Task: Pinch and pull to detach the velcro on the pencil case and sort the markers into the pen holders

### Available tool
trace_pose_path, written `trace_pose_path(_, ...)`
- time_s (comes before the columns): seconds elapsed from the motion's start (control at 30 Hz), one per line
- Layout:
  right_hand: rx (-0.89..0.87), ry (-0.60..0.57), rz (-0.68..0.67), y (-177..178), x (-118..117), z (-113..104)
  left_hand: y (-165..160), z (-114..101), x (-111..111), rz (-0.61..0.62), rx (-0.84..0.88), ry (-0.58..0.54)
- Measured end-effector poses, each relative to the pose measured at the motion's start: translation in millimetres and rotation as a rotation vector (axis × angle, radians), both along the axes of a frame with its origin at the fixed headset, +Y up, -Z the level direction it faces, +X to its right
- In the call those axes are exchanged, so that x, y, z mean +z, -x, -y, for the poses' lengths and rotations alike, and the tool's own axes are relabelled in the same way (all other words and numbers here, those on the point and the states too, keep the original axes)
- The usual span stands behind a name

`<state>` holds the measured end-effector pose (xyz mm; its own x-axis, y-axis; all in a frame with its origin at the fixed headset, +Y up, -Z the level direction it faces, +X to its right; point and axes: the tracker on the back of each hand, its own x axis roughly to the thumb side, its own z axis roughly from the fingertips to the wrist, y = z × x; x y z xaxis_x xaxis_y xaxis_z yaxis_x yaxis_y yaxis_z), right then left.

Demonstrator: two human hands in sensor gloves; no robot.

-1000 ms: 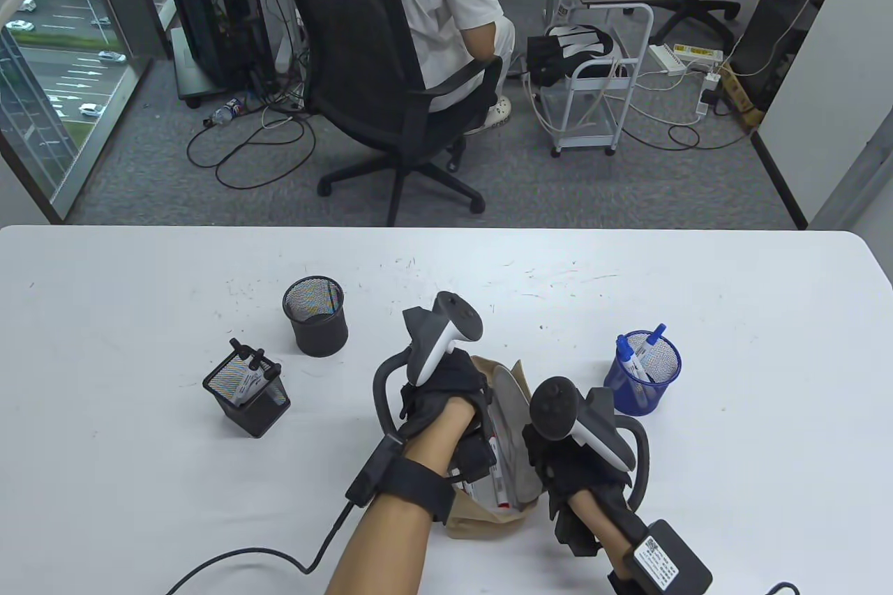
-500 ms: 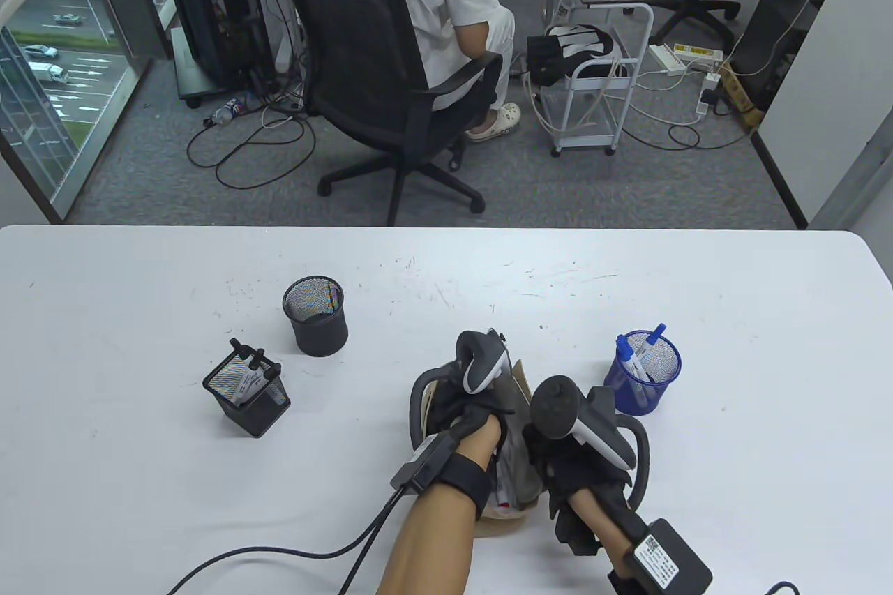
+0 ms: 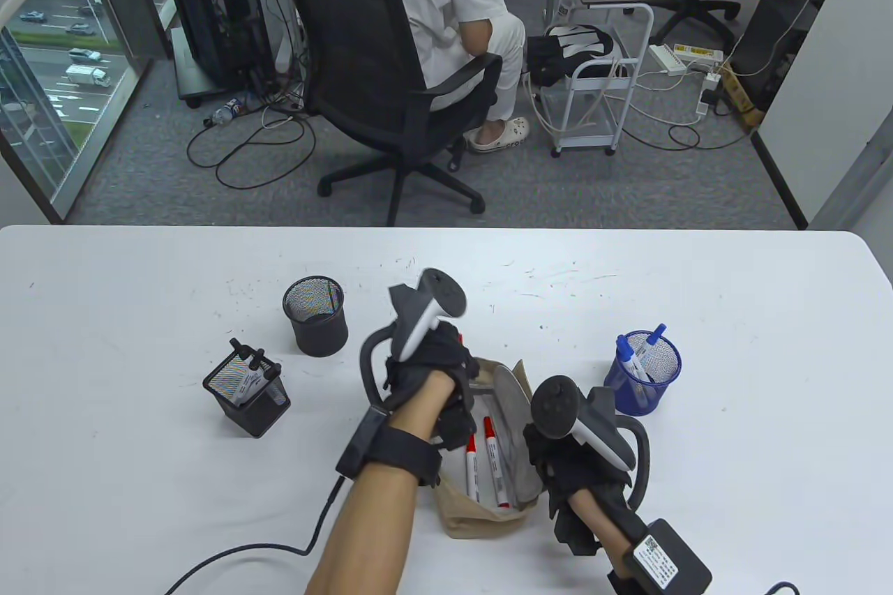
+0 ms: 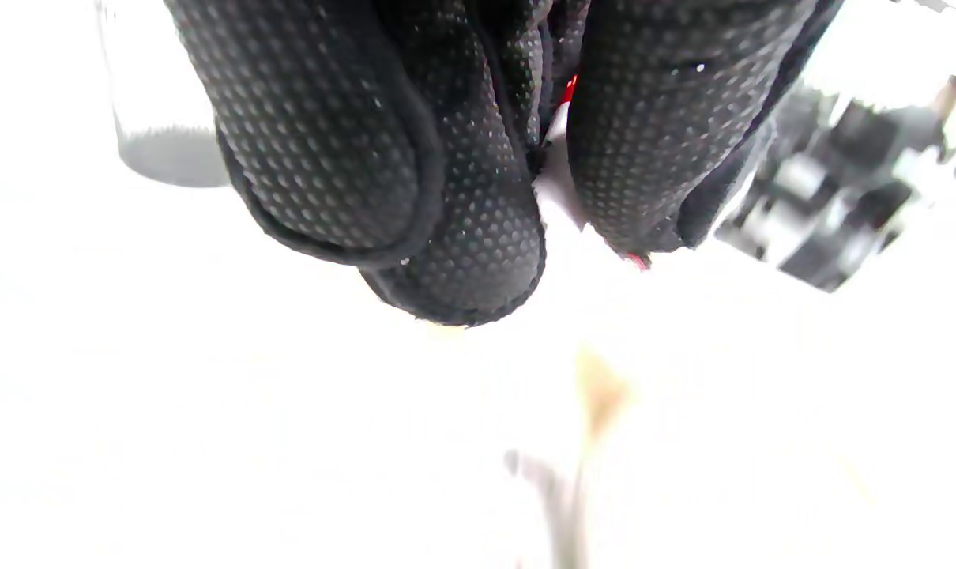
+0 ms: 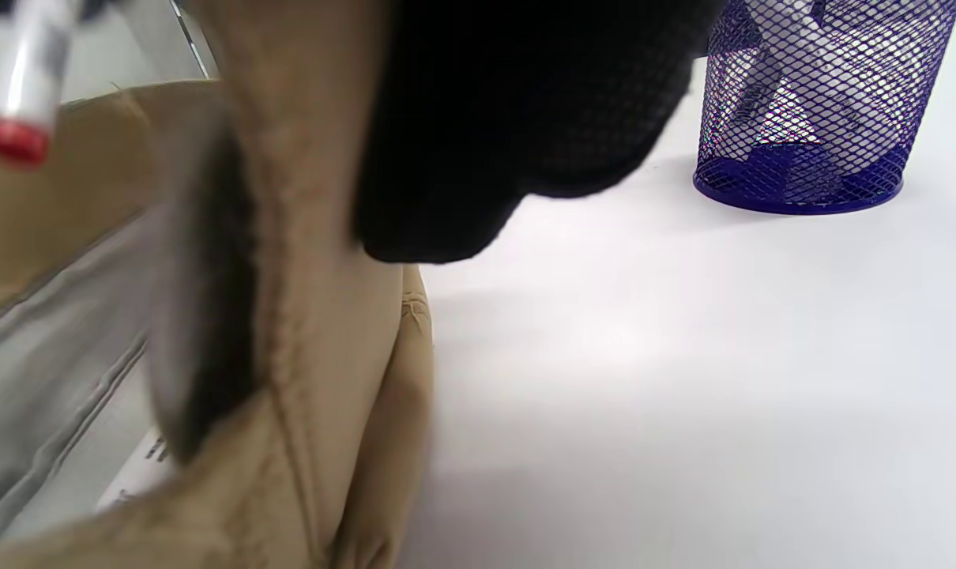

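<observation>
The tan pencil case (image 3: 481,518) lies open near the table's front edge, with two red markers (image 3: 483,459) inside. My left hand (image 3: 446,361) hovers just above the case's far left end; its fingertips (image 4: 478,261) pinch a red marker (image 4: 566,99), of which only a red and white sliver shows. My right hand (image 3: 548,466) grips the case's right edge, and its gloved finger (image 5: 509,118) lies on the tan flap (image 5: 304,300). The round black mesh holder (image 3: 315,316) stands to the left.
A square black mesh holder (image 3: 248,394) with black markers stands at the left. A blue mesh holder (image 3: 647,372) (image 5: 810,103) with blue markers stands right of the case. The left glove's cable (image 3: 265,553) trails over the front edge. A person sits in a chair (image 3: 391,86) beyond the table.
My left hand reached into the case and has now come up and to the left with a red marker pinched in it. My right hand and the case stayed put.
</observation>
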<state>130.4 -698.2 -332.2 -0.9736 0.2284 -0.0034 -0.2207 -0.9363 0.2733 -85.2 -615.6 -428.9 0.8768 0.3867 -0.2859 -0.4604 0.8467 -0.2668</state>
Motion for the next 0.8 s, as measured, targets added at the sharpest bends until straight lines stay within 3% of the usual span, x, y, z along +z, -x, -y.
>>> trace_pose_path(0.07, 0.001, -0.004, -0.001, 0, 0, 0, 35, -26, -3, -0.110, 0.041, -0.129)
trace_pose_path(0.17, -0.003, -0.002, 0.003, 0, 0, 0, 80, -42, -7, -0.230, 0.029, -0.265)
trace_pose_path(0.33, -0.002, -0.002, 0.003, 0, 0, 0, 133, -30, -20, -0.360, 0.014, -0.345)
trace_pose_path(0.6, 0.010, -0.011, -0.001, 1, 1, 0, 167, 8, -39, -0.402, 0.034, -0.340)
trace_pose_path(0.7, 0.010, -0.011, -0.001, 2, 1, 1, 166, 10, -39, -0.390, 0.058, -0.329)
trace_pose_path(0.8, 0.012, -0.013, -0.001, 2, 1, 1, 152, -2, -35, -0.328, 0.031, -0.335)
